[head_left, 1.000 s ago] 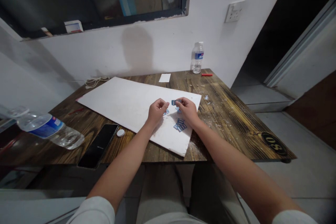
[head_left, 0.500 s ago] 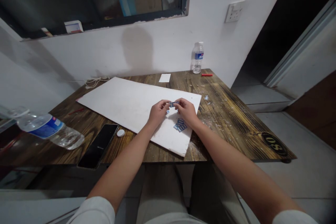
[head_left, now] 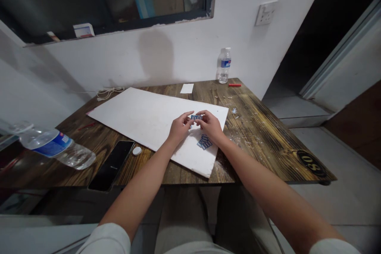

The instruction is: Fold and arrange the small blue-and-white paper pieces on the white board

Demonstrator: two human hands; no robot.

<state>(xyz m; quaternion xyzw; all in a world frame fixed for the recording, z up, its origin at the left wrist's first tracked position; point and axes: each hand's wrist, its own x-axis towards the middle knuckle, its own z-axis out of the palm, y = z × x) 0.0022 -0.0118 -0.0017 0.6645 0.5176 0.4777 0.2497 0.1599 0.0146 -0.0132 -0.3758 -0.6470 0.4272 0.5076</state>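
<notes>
A small blue slotted piece [head_left: 196, 118] is held above the white board [head_left: 149, 113] between both hands. My left hand [head_left: 179, 127] grips its left end, thumb below and index finger stretched out above it. My right hand [head_left: 210, 124] pinches the right end between thumb and fingers. Just below the hands, on the board, lies a small pile of similar blue pieces [head_left: 204, 142], partly overlapping. A tiny blue bit shows under my left fingertips, too small to make out.
A phone [head_left: 111, 165], a white cap [head_left: 137, 151] and a lying water bottle [head_left: 59, 147] are on the left. At the back stand a bottle [head_left: 224, 66], a red stick [head_left: 234, 85] and a white card [head_left: 187, 88]. A star-shaped piece [head_left: 234, 111] lies right of the board.
The held blue piece now shows more of its slotted face. My left index finger has lifted and straightened, and my right fingers have shifted slightly along the piece.
</notes>
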